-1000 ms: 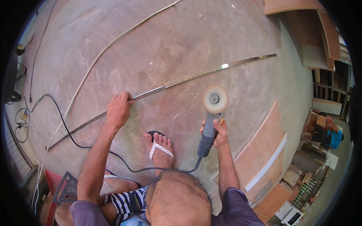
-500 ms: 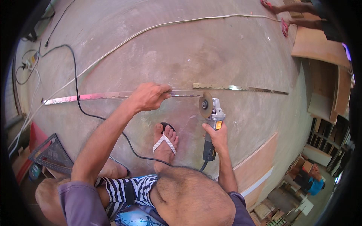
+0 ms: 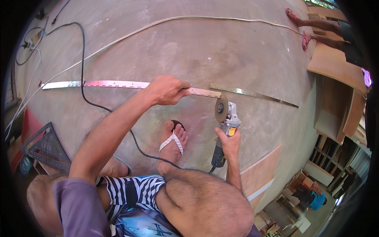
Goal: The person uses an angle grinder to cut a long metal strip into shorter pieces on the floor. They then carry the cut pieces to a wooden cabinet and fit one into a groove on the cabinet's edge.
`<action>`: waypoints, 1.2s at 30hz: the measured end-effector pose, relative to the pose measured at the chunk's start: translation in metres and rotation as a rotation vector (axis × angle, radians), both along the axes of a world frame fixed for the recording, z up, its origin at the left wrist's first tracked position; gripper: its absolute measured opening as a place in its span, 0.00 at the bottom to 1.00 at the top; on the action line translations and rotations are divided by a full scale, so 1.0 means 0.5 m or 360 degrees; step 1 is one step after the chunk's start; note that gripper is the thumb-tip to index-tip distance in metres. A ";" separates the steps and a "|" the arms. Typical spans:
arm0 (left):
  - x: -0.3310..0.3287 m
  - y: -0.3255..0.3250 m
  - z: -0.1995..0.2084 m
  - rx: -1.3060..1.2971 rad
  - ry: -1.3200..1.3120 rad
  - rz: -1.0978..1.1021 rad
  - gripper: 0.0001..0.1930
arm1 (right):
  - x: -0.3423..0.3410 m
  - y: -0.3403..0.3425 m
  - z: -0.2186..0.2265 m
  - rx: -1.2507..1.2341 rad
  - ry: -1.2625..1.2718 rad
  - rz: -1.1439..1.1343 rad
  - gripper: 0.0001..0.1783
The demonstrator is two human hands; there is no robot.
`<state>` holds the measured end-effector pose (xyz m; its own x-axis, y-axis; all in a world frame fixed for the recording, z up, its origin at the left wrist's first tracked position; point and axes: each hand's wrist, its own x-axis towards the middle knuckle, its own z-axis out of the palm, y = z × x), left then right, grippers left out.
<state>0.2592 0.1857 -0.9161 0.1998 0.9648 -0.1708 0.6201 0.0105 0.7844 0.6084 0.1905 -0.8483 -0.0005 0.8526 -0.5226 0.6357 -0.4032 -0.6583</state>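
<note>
Examining the work, we found the left hand (image 3: 167, 91) closed on the metal strip (image 3: 130, 84), which ran from nine to past three o'clock of that grip. The right hand (image 3: 229, 141) was wrapped round the angle grinder (image 3: 228, 127) at four o'clock. We could not tell whether the disc (image 3: 222, 113) touched the strip's end. We judged that the one-handed hold risked kickback toward the sandalled foot (image 3: 171, 151), at six o'clock; a twisting strip could snag the black cord (image 3: 83, 63) crossing it at nine.
</note>
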 end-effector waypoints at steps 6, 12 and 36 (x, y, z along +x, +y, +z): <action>0.003 -0.003 -0.006 -0.0046 0.0004 0.0010 0.17 | -0.009 -0.001 0.004 -0.0027 0.0053 -0.0012 0.29; 0.002 -0.010 -0.012 -0.0013 -0.0028 0.0009 0.16 | -0.010 0.001 -0.014 0.0002 0.0012 0.0048 0.28; 0.008 -0.013 -0.015 0.0019 0.0058 0.0008 0.13 | 0.012 0.033 0.013 0.0022 -0.0085 0.0108 0.28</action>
<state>0.2632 0.1791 -0.9236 0.1886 0.9679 -0.1662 0.6483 0.0044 0.7613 0.6146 0.2067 -0.8416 -0.0309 0.8588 -0.5115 0.6956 -0.3490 -0.6280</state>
